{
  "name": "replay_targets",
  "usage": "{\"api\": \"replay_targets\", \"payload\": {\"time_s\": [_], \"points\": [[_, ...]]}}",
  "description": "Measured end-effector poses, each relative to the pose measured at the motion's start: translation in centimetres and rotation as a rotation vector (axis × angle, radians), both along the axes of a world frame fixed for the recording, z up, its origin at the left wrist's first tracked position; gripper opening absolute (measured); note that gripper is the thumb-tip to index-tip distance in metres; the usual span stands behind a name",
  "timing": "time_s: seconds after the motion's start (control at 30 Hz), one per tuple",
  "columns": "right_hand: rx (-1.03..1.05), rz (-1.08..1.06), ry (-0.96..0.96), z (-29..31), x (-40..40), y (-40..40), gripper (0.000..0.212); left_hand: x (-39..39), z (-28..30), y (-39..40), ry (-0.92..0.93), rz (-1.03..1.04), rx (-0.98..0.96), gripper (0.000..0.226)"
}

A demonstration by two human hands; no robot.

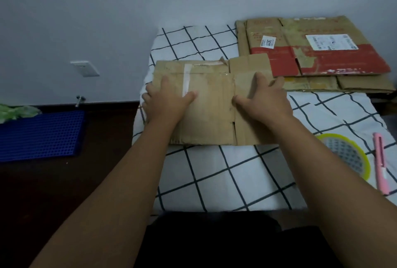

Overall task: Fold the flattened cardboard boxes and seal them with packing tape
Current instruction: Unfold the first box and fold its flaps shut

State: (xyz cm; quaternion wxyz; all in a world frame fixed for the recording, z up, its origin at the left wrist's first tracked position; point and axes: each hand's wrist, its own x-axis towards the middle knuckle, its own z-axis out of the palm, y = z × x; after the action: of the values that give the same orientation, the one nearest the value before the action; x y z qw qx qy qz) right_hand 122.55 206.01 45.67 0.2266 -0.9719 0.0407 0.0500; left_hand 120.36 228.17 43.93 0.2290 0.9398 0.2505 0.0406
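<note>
A flattened cardboard box [211,104] is laid on a bed covered by a white sheet with a dark grid pattern [214,173], close to the bed's left edge and not far from the wall. A strip of old tape [186,79] is seen running down its left panel, and a slit is seen in its lower edge between two flaps. The left hand [166,101] is placed flat on the left part of the box, fingers spread and extended, with the outer fingers reaching the box's left edge. The right hand [265,99] is pressed flat on the right part, fingers extended toward the far edge and thumb pointed inward. Nothing is gripped by either hand; both palms are simply laid on the cardboard.

Beyond the box, toward the far right of the bed, a stack of larger flattened boxes [311,52] is laid, the top one marked by a red band and two white labels. Its near left corner is just overlapped by a raised flap of the box under the hands. On the right side of the sheet, near the right forearm, a roll of packing tape [345,156] with a yellow rim is set flat, and a pink utility knife [380,164] is laid just beside it. On the dark floor at the left, a blue perforated plastic panel [40,134] is seen, and a wall socket [84,68] is mounted on the grey wall.
</note>
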Motion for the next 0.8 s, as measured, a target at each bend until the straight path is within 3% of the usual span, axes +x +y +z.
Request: {"api": "replay_targets", "payload": {"time_s": [0.27, 0.57, 0.8], "points": [[0.181, 0.023, -0.241, 3.7, -9.4, -1.8, 0.086, -10.5, 4.5, -1.6, -0.315, 0.090, -0.165, 0.093], [0.359, 0.070, -0.172, 4.8, -17.9, -4.1, 0.087, -20.1, 6.3, -3.1, -0.425, 0.062, -0.230, 0.106], [0.492, 0.134, -0.137, 5.6, -19.6, -4.6, 0.099, -21.8, 7.8, -3.6, -0.451, 0.056, -0.330, 0.112]]}}
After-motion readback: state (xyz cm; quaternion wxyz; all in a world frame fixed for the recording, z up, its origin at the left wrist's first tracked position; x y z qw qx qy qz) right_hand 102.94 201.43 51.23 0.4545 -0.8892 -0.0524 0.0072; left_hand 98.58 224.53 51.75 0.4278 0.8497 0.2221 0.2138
